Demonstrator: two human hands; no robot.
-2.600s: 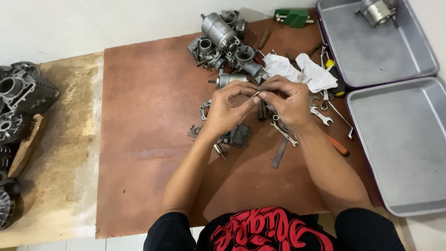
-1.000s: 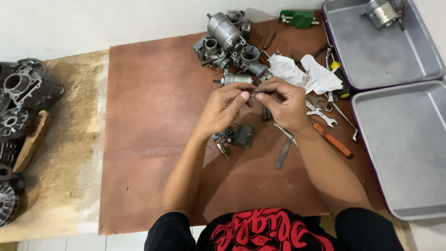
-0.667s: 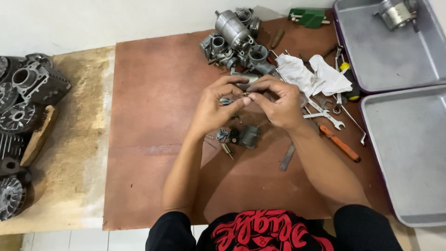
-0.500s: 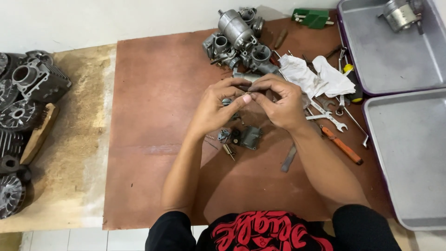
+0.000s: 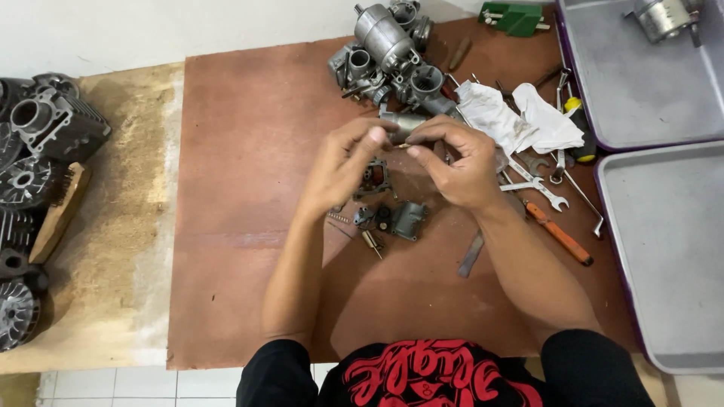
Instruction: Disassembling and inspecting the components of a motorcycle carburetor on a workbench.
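Observation:
My left hand (image 5: pixel 343 162) and my right hand (image 5: pixel 452 158) meet over a brown board (image 5: pixel 241 226), fingertips pinching a tiny brass part (image 5: pixel 402 145) between them. Just beyond the fingers lies a grey metal cylinder (image 5: pixel 403 120). Under my hands lie small carburettor pieces (image 5: pixel 392 218), a spring (image 5: pixel 338 218) and a brass jet (image 5: pixel 371 243). A dismantled carburettor body (image 5: pixel 388 53) sits at the board's far edge.
A white rag (image 5: pixel 516 117), spanners (image 5: pixel 532 185) and an orange-handled screwdriver (image 5: pixel 562 237) lie right of my hands. Two grey trays (image 5: pixel 671 249) stand at the right, the far one holding a metal part (image 5: pixel 664 15). Dark engine parts (image 5: pixel 38 151) sit at left. A green block (image 5: pixel 516 16) lies at the back.
My hands stay together on the small part, shifting slightly; the view has drifted, so the board and parts sit further right and lower in the frame.

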